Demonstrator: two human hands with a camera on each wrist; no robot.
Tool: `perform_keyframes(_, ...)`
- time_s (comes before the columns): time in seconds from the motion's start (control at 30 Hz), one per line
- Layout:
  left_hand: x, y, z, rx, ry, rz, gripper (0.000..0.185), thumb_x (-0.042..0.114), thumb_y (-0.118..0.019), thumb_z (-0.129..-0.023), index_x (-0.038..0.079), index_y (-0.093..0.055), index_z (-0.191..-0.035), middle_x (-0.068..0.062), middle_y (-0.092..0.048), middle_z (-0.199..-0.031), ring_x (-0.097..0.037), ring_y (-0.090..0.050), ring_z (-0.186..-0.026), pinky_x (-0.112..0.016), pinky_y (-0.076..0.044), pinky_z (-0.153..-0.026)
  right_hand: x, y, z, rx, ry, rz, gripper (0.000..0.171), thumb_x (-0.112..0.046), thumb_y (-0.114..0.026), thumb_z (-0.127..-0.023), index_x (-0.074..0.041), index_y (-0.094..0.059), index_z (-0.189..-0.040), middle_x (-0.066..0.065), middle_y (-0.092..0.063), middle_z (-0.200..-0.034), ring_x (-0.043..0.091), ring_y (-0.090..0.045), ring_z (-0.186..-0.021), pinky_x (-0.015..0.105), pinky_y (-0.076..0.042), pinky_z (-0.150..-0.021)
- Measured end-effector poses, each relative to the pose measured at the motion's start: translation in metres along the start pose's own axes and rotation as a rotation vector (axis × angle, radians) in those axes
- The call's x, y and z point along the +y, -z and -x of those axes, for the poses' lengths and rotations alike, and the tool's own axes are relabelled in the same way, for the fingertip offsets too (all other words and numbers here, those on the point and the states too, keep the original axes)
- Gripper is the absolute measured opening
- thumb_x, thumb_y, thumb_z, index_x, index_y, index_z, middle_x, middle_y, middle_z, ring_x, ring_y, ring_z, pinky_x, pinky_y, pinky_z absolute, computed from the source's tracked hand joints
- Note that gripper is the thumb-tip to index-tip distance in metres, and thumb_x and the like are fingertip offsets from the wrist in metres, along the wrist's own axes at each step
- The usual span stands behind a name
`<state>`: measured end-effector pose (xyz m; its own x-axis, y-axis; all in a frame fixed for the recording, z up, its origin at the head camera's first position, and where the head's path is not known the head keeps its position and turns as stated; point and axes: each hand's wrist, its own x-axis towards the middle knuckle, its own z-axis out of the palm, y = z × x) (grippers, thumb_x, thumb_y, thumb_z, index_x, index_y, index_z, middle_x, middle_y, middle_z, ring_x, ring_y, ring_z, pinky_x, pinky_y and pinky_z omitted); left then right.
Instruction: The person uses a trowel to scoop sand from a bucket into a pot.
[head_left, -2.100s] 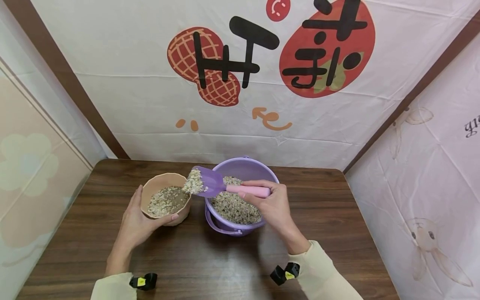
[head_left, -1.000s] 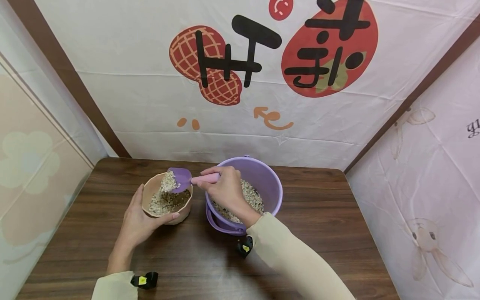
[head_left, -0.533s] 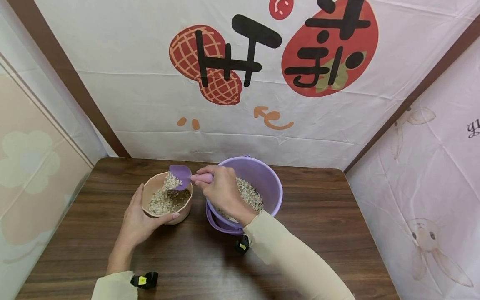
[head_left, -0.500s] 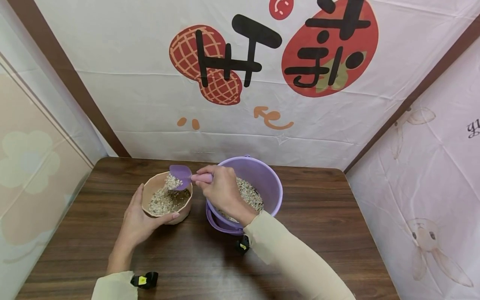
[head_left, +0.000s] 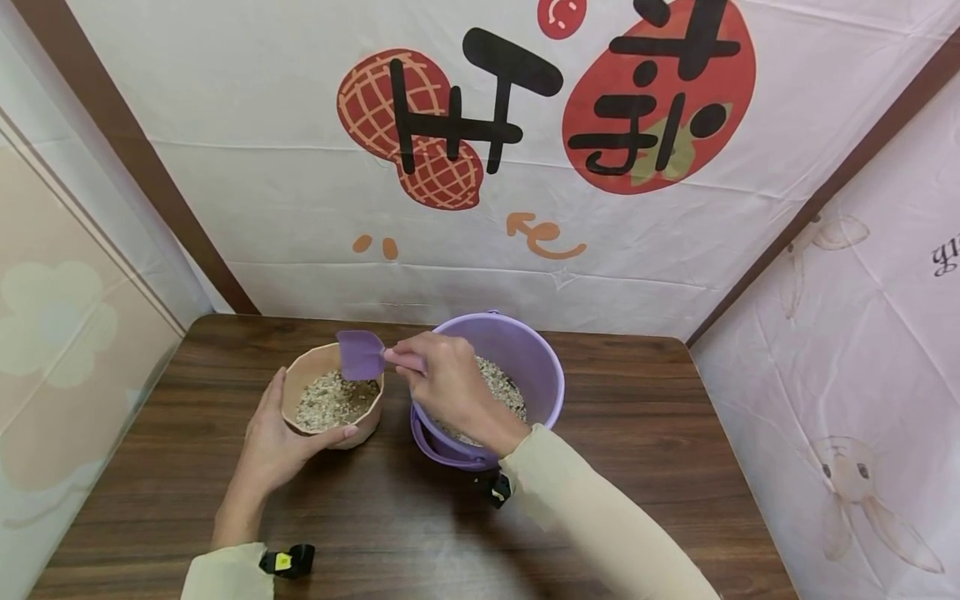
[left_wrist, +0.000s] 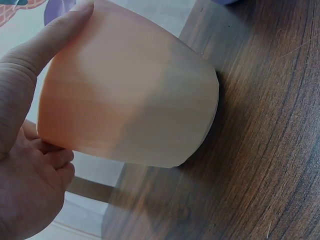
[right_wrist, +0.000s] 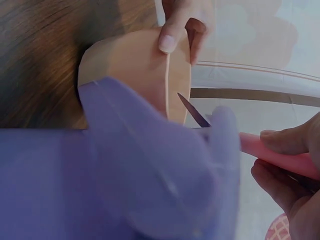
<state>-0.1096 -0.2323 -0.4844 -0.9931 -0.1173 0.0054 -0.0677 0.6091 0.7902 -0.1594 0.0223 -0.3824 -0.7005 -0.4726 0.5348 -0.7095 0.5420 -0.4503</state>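
My left hand grips a peach faceted pot, thumb on the near rim and fingers round the far left side. Pale gravel-like grains lie inside it over a darker patch. My right hand pinches the pink handle of a small shovel. Its purple blade is tipped above the pot's right rim and shows no grains. In the right wrist view, thumb and fingers close on the handle. Under my right forearm stands a purple bucket with more grains, partly hidden by that hand.
The bucket's handle hangs down on its near left side. Everything stands on a dark wood table. A printed white cloth rises behind the table's far edge, with more cloth at both sides.
My right hand has carried the shovel left from above the bucket to the pot and tipped it. The grains on its blade have fallen into the pot. My left hand keeps its hold.
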Motion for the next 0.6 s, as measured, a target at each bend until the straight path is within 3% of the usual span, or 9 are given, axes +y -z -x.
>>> perform_keyframes(0.2,0.002,0.001,0.001,-0.002,0.004,-0.003,0.141,0.049,-0.094,-0.067,0.006,0.001,-0.163,-0.032,-0.015,-0.163,-0.057,-0.023,-0.143,-0.075,-0.027,-0.106,0.0,0.011,0.004,0.072,-0.035,-0.099,0.017,-0.003,-0.084,-0.082,-0.003,-0.08,-0.098,0.005,-0.078,-0.096,0.016,-0.075,-0.088,0.018,-0.056,-0.081)
perform_keyframes(0.6,0.003,0.001,0.001,-0.004,0.002,-0.013,0.141,0.049,-0.094,-0.067,0.007,0.001,-0.163,-0.031,-0.014,-0.163,-0.056,-0.023,-0.143,-0.075,-0.027,-0.106,0.0,0.046,0.026,0.172,-0.337,-0.273,0.025,-0.011,-0.091,-0.075,-0.009,-0.082,-0.098,-0.002,-0.078,-0.092,0.01,-0.071,-0.087,0.027,-0.055,-0.078)
